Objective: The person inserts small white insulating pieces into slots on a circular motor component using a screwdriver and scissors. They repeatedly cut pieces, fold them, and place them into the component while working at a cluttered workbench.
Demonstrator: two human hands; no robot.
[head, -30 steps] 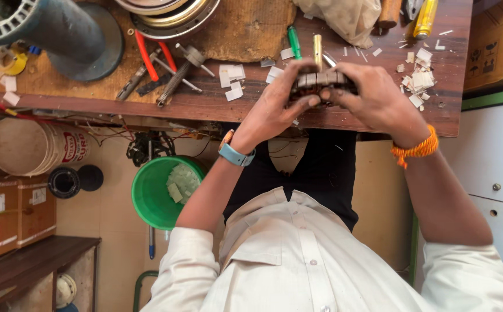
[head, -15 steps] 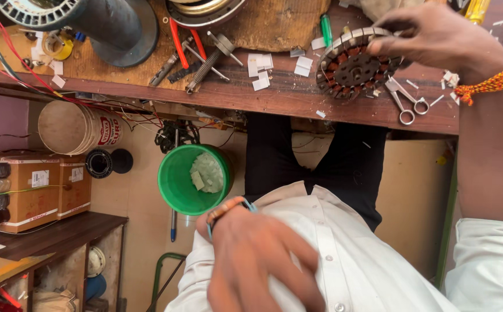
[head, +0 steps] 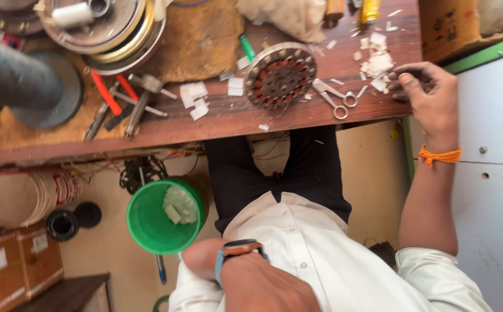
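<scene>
A round motor stator [head: 280, 75] with copper windings lies flat on the wooden workbench [head: 217, 124], with nothing touching it. My right hand [head: 428, 95], an orange thread on its wrist, rests at the bench's right edge. Its bent fingertips touch a heap of white paper scraps [head: 377, 62]; whether they pinch one is hidden. My left hand [head: 205, 261], with a watch on its wrist, is down at my lap against the white shirt, its fingers out of sight. Small scissors [head: 335, 99] lie between the stator and my right hand.
Pliers, a hammer and red-handled tools [head: 127, 101] lie left of the stator beside more paper slips [head: 193, 98]. A grey pipe stand [head: 23, 78] and metal rings [head: 110, 29] fill the far left. Below the bench stand a green bucket [head: 153, 222] and cardboard boxes [head: 8, 263]. A grey cabinet [head: 491, 173] stands on the right.
Both hands held the stator a second ago. The left hand dropped to my lap, the right set the stator on the bench and moved right to the paper scraps.
</scene>
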